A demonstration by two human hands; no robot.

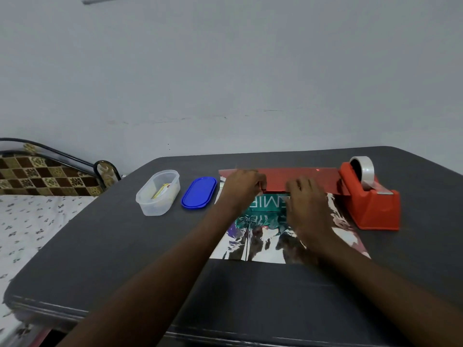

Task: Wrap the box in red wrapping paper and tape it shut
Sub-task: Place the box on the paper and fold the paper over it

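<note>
On the dark grey surface [125, 246], the teal printed box [265, 214] lies on the silver inner face of the red wrapping paper [300, 177]. Judged progress: early; the far flap is folded up toward the box, no tape applied. The left hand [240, 186] pinches the flap's edge; the right hand [308, 204] rests on it, fingers apparently straight. The orange tape dispenser [370, 201] stands just right, untouched

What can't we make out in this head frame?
- Box: mostly covered by both hands and the folded red paper; print only partly readable.
- Left hand and right hand: fingertips hidden, grip unclear.
- Tub: contents too small and blurred.
- Tape dispenser: tape end too small.
</note>
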